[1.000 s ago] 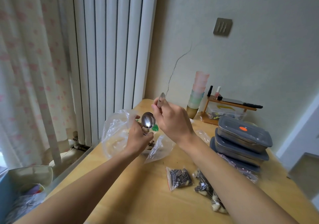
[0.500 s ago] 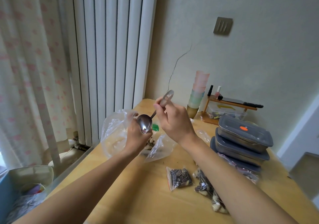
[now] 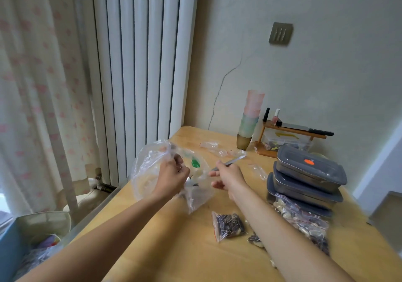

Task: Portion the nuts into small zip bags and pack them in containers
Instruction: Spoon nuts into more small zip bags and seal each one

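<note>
My left hand (image 3: pixel 171 176) grips the rim of a large clear plastic bag (image 3: pixel 145 171) at the table's left edge; a small clear zip bag (image 3: pixel 199 197) hangs below that hand. My right hand (image 3: pixel 228 173) holds a metal spoon (image 3: pixel 235 160) by its handle, the bowl end dipped towards the bags and hidden. A filled zip bag of dark seeds (image 3: pixel 229 226) lies near the front, more filled bags (image 3: pixel 302 221) lie to its right. Three grey lidded containers (image 3: pixel 309 173) are stacked at the right.
Empty zip bags (image 3: pixel 217 149) lie at the table's far side. A stack of pastel cups (image 3: pixel 250 121) and a small wooden shelf (image 3: pixel 291 134) with bottles stand against the wall. The wooden table (image 3: pixel 195 260) ends at left beside a radiator.
Both hands have come down from in front of me. The spoon, held bowl-up before, now points down into the bags, and my left hand has shifted to the big bag's rim.
</note>
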The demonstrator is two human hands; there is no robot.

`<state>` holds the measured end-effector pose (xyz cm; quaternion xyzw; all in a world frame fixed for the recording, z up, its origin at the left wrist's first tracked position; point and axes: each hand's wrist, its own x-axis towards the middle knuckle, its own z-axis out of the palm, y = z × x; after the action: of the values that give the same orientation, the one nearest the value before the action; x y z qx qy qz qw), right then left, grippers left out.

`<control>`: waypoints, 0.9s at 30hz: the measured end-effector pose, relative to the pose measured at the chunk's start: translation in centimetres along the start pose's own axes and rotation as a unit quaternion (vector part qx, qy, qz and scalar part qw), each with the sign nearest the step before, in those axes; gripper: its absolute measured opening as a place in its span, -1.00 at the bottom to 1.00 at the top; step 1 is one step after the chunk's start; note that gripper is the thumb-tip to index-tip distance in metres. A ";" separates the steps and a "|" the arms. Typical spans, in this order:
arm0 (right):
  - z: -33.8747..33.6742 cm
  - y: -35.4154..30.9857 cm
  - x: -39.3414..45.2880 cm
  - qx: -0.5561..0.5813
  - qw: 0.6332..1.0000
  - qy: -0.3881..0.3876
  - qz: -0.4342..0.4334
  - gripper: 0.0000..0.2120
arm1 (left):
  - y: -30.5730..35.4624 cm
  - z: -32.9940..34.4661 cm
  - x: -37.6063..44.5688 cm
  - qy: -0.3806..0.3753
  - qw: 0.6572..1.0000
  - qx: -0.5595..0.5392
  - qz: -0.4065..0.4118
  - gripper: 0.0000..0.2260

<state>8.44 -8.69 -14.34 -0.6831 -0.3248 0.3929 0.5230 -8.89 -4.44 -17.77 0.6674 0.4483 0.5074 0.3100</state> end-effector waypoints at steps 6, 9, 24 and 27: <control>0.1 2.2 0.6 -0.082 0.993 -0.004 0.080 -0.62 | 0.1 0.1 -1.0 -0.072 0.997 0.005 0.034 -0.82; -0.6 1.3 -0.5 -0.126 0.985 -0.053 0.102 -0.57 | 0.1 0.4 -1.1 -0.125 0.992 -0.005 0.013 -0.73; 1.9 1.3 -3.5 -0.266 0.941 -0.064 -0.199 -0.83 | 2.9 0.6 -1.5 -0.150 0.947 -0.221 -0.180 -0.73; 2.1 1.2 -3.1 -0.281 0.932 -0.039 -0.227 -0.87 | 2.5 0.3 -1.3 -0.085 0.959 -0.207 -0.173 -0.82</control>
<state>5.18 -10.65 -15.23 -0.6945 -0.5882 0.1827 0.3718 -8.03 -6.68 -16.18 0.5413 0.4144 0.4692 0.5613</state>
